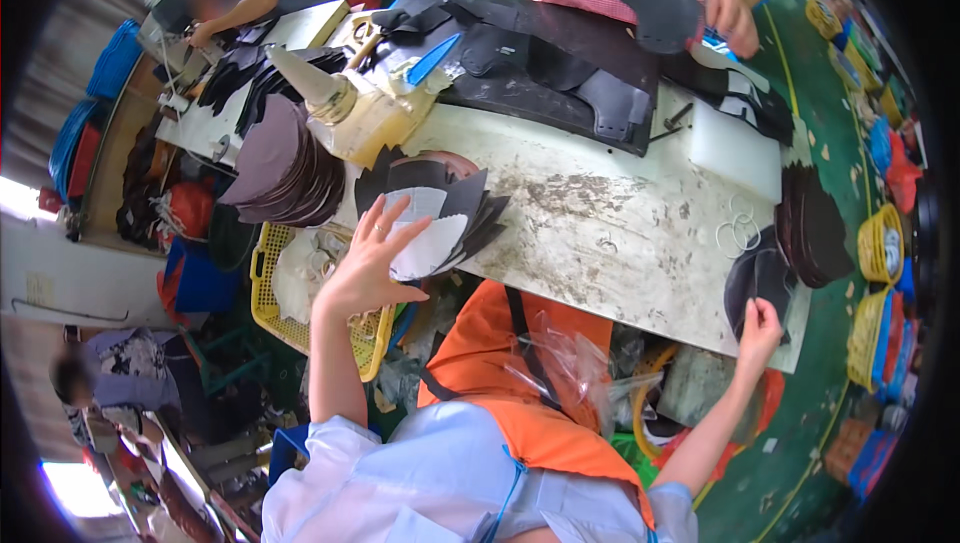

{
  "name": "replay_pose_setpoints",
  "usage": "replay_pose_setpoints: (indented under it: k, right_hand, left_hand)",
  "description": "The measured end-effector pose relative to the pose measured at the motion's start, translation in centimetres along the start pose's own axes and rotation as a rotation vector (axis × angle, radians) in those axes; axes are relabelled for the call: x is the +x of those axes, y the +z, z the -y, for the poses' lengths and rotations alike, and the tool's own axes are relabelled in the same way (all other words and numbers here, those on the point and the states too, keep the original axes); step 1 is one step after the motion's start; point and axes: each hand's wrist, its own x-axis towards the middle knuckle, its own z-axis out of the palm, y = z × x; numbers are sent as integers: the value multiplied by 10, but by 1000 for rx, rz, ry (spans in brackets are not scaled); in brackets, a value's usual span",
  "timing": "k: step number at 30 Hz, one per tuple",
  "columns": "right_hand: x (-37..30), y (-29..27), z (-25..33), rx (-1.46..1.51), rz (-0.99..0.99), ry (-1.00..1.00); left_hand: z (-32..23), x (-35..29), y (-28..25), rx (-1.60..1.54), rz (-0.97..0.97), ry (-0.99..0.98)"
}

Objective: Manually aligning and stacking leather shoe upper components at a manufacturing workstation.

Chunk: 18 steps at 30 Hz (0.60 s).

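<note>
My left hand [372, 261], fingers spread and a ring on one, reaches over a fanned pile of black cut pieces [484, 226] near the table's left end. White backing [432, 243] shows on the upper piece of that pile, close to my fingertips. At the right end of the table, my right hand [760, 331] has its thumb and fingers pinched at the lower edge of a black cut piece [755, 278]. Beside this piece stands a tall stack of dark pieces [812, 228]. Pale thin rings [738, 228] lie just above it.
The worn white table [600, 233] carries a dark board [560, 63] with black parts. A glue-stained pot [360, 123] and brown stack [285, 163] stand left. A yellow basket [265, 288] sits below. Across the table, a co-worker's hand [733, 21] is near a black piece; another person works far left.
</note>
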Motion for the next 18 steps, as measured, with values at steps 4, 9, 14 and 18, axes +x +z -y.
replay_pose_setpoints:
  k: [4,9,14,18]
  right_hand:
    - [8,-39,-2,400,-89,221]
    - [18,-66,48,752,-221,99]
    - [-6,-14,87,-382,-38,-229]
    - [-35,1,91,-567,34,-256]
  left_hand:
    - [22,0,43,206,-93,-88]
    - [29,-7,27,-79,-112,-83]
    - [1,4,20,-298,-604,-74]
    - [-55,25,52,-124,-946,272]
